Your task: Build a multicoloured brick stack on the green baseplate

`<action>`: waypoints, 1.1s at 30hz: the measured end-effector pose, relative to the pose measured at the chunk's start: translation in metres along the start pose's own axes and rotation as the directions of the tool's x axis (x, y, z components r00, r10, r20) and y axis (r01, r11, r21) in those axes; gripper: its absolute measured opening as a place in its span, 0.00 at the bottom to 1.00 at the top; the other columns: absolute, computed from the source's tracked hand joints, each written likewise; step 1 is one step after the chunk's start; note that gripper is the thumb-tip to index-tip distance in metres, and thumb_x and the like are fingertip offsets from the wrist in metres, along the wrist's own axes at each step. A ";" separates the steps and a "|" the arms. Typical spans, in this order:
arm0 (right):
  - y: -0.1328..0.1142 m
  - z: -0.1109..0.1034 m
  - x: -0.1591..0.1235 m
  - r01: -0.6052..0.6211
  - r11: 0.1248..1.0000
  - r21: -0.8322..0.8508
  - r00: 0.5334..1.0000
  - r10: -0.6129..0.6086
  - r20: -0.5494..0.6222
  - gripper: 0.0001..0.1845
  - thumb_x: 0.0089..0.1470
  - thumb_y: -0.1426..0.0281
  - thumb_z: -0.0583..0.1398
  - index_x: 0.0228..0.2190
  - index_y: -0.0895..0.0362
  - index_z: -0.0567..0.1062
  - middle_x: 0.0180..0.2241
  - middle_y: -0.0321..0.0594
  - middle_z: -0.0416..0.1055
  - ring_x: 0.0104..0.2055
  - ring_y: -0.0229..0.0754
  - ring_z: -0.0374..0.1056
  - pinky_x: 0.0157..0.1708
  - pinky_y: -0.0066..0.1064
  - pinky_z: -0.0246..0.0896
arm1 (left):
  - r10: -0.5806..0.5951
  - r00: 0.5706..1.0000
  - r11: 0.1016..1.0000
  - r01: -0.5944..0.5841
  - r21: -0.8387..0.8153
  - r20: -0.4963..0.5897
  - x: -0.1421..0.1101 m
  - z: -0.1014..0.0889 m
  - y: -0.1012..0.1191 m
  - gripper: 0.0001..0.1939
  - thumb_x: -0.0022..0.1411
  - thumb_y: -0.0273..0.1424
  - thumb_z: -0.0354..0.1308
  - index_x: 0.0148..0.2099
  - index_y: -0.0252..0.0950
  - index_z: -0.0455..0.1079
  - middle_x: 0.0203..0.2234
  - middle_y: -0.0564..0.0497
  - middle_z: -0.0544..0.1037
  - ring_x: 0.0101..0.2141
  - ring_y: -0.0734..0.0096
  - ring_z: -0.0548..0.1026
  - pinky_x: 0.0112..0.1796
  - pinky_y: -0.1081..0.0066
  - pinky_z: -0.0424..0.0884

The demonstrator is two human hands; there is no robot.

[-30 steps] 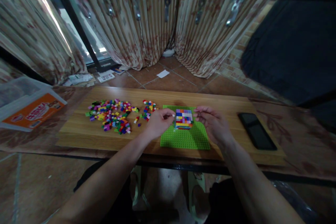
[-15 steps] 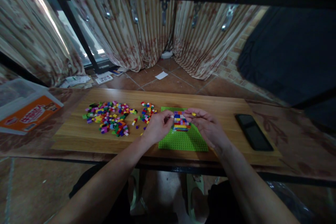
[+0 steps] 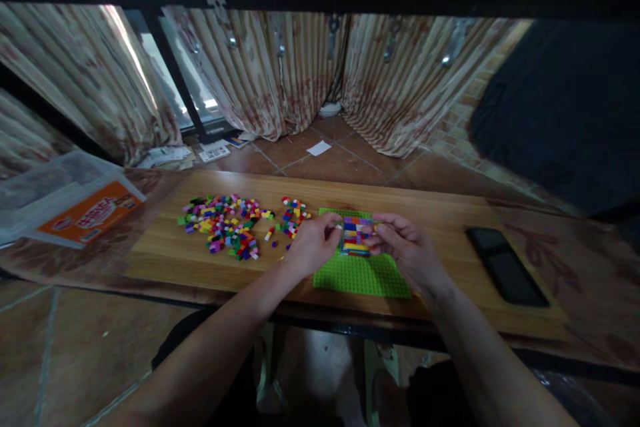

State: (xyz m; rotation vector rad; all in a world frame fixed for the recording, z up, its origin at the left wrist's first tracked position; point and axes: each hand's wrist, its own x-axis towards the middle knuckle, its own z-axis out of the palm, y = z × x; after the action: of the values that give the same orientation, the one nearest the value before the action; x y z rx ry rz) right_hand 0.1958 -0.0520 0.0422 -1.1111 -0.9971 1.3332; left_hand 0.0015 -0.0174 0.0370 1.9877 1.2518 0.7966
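Observation:
On the green baseplate [image 3: 360, 280] stands a block of stacked toy bricks [image 3: 356, 233] in purple, blue, white, red and yellow layers. My left hand [image 3: 316, 240] is at its left side, thumb and forefinger pinched around a small whitish brick [image 3: 339, 226]. From the right, my right hand [image 3: 407, 247] reaches over the stack's right side. Its thumb and fingers close on a small yellow brick [image 3: 376, 229], mostly hidden by the fingertips.
Loose bricks [image 3: 225, 223] lie in a wide pile on the wooden board [image 3: 175, 263], with a smaller cluster [image 3: 295, 213] beside the baseplate. A black phone [image 3: 506, 267] lies at the right. At the far left stands a clear plastic box [image 3: 75, 180] with an orange label.
My right hand has moved in over the stack's right side, and the yellow brick now sits between its fingertips. My left hand stays at the stack's left. The whole view has shifted slightly.

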 end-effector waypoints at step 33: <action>0.082 0.077 -0.012 0.207 0.745 -0.634 0.975 -0.105 0.194 0.17 0.54 0.70 0.59 0.46 0.52 0.75 0.35 0.38 0.79 0.31 0.41 0.73 0.35 0.34 0.67 | -0.191 0.960 0.878 0.075 0.472 0.203 -0.018 -0.076 -0.042 0.09 0.52 0.27 0.58 0.31 0.41 0.79 0.21 0.53 0.77 0.27 0.68 0.73 0.31 0.73 0.64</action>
State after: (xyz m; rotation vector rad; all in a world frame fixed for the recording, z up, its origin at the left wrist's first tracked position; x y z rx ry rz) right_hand 0.1026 -0.0668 -0.0203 -1.4105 -1.7136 0.9447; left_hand -0.0859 -0.0044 0.0474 2.2488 1.5091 0.1762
